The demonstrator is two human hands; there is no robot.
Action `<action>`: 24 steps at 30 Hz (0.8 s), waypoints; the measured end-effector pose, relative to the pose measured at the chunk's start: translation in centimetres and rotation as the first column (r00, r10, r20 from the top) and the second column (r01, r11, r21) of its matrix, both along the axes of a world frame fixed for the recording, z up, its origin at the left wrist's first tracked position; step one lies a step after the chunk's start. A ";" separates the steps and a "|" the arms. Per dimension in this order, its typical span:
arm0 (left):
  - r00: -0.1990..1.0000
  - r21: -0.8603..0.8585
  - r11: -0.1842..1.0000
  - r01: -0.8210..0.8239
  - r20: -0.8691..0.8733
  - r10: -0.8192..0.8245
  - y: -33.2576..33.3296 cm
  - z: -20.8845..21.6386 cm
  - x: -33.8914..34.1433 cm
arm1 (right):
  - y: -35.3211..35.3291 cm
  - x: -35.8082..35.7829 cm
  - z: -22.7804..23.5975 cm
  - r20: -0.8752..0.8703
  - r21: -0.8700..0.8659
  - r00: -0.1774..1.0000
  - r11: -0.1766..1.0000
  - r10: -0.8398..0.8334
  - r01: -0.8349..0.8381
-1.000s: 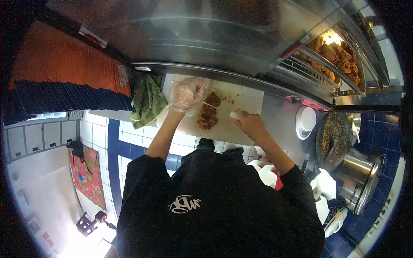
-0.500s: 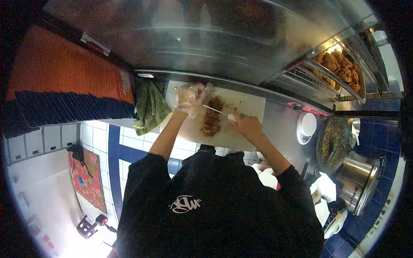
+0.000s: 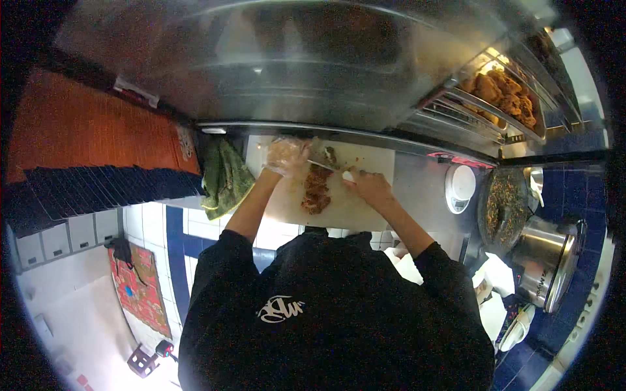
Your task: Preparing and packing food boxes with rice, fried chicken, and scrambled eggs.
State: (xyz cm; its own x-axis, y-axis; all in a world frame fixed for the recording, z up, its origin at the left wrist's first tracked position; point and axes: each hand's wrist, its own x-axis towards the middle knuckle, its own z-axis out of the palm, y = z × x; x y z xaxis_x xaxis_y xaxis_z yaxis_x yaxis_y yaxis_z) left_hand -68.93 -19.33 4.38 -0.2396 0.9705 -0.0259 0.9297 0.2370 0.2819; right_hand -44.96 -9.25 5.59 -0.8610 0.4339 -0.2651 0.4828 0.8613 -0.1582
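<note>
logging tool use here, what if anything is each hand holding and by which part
The right hand holds a knife by its white handle; whether the gloved left hand holds anything cannot be told.

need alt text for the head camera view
A person's right hand holds a white-handled knife across browned food on a white cutting board, the clear-gloved left hand near the knife's tip. A green cloth lies left, a white scale right.
</note>
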 end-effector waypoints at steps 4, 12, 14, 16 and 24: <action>0.992 0.563 0.821 0.098 0.012 -0.127 -1.9 1.7 1.0 | -0.3 0.6 -0.8 -0.155 0.035 0.988 0.999 -0.026 0.032; 0.833 0.228 0.809 0.542 -0.015 -0.553 -2.0 2.9 4.8 | 1.5 6.7 3.0 -0.353 0.062 0.932 0.992 -0.079 0.108; 0.860 0.106 0.857 0.504 0.029 -0.510 -0.6 2.3 4.4 | 1.4 6.6 3.8 -0.327 0.072 0.941 0.991 -0.082 0.112; 0.867 -0.125 0.886 0.446 0.305 -0.393 0.2 2.6 4.7 | 1.2 6.1 4.0 -0.336 0.036 0.939 0.995 -0.075 0.093; 0.877 -0.028 0.877 0.480 0.005 -0.480 -4.4 -1.4 6.3 | 1.0 -2.1 1.7 -0.159 0.074 0.985 0.996 0.067 -0.055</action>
State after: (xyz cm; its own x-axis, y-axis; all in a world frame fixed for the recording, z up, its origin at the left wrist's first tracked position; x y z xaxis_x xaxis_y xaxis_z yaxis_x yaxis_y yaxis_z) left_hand -62.60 -23.70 3.00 0.2557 0.9652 -0.0542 0.9318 -0.2311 0.2798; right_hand -47.09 -8.25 7.32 -0.9155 0.3918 -0.0917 0.4020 0.8999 -0.1689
